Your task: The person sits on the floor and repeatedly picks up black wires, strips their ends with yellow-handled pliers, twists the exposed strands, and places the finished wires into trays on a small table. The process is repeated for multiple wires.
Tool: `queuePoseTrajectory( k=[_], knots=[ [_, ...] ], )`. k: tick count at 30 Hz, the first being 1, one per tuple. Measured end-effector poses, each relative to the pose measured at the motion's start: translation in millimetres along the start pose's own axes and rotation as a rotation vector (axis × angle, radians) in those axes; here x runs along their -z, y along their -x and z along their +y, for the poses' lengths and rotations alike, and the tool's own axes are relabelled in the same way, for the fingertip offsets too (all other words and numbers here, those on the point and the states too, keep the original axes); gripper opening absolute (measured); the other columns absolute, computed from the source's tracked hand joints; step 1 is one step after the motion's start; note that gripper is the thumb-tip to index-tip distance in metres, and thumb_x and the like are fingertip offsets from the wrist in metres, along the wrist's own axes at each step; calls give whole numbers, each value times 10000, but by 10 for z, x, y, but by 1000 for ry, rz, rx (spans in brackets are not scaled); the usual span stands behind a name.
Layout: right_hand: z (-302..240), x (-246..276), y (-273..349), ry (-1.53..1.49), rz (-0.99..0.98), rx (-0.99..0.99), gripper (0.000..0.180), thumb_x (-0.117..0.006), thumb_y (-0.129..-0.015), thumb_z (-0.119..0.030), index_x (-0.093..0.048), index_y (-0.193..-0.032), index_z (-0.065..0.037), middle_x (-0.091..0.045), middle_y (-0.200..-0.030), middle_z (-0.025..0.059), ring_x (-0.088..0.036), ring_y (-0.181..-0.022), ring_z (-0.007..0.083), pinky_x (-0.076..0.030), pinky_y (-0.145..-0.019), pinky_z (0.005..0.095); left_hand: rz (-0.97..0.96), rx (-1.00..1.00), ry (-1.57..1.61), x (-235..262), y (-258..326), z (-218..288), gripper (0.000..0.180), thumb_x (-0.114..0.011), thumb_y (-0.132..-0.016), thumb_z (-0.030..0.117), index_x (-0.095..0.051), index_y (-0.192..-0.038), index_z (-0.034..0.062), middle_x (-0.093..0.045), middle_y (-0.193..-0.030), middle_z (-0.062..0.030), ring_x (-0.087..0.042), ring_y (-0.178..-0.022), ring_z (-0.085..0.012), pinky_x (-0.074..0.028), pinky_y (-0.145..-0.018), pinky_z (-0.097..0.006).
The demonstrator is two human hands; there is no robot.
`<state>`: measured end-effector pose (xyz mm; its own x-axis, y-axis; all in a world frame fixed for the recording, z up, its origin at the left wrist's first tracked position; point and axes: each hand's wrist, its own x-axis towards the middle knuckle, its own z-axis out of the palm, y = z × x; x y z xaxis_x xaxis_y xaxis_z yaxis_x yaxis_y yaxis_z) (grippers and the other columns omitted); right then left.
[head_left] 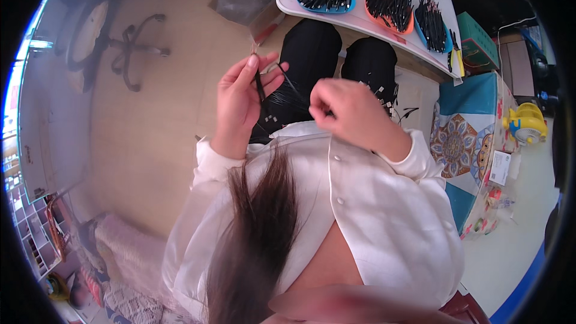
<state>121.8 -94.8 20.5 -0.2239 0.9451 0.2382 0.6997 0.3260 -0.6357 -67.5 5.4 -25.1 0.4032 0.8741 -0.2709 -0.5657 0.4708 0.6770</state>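
Thumb and forefinger of my left hand (240, 93) pinch a black cable (260, 86) upright, its thin bare-looking tip poking up above them. A length of black cable runs from beside those fingers down to my right hand (354, 111), which is curled in a loose fist around it. What lies inside that fist is mostly hidden. Beneath both hands, more black cables with small pale connectors (271, 119) lie across my dark-trousered lap. Several others with white ends (384, 93) rest on the right thigh.
Ahead stands a white table (336, 19) bearing a blue tray (298, 1), an orange tray (371, 19) and another blue tray (422, 41), all heaped with black cables. A yellow-handled cutter (459, 63) sits at its right edge. A small yellow fan (528, 123) and an office chair (129, 48) flank me.
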Motion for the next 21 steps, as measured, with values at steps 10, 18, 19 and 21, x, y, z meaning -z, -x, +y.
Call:
queuePoseTrajectory(
  k=[10,18,19,21],
  knots=[
    [201,-202,212,-19,-73,-50,159,-679,-799,-122,-554,-866,-50,-574,-764,67,-606,-707,222,-497,-633,344,-504,-256,2,-562,-145,25,150,-575,-935,81,-652,-956,-45,-629,-1000,-165,-589,-684,-181,-443,-555,-239],
    [429,365,-151,-1229,284,-268,216,-603,-949,-187,-629,-1086,-21,-639,-873,22,-559,-753,62,-445,-667,194,-760,-213,22,-487,-37,-80,162,-639,-888,81,-650,-882,-81,-596,-954,-221,-454,-569,-128,-369,-485,-209],
    [435,389,-197,-1224,340,-270,209,-613,-944,-185,-636,-1073,-22,-639,-870,21,-559,-753,62,-447,-664,197,-772,-209,5,-497,-15,-83,160,-640,-887,77,-653,-890,-83,-596,-957,-224,-452,-566,-128,-364,-481,-212],
    [415,402,-268,-1213,444,-314,194,-632,-934,-181,-651,-1047,-25,-637,-862,19,-559,-752,63,-451,-657,205,-820,-176,-7,-533,-4,-48,149,-631,-890,55,-663,-913,-88,-606,-1023,-240,-579,-657,-199,-472,-558,-254]
  ],
)
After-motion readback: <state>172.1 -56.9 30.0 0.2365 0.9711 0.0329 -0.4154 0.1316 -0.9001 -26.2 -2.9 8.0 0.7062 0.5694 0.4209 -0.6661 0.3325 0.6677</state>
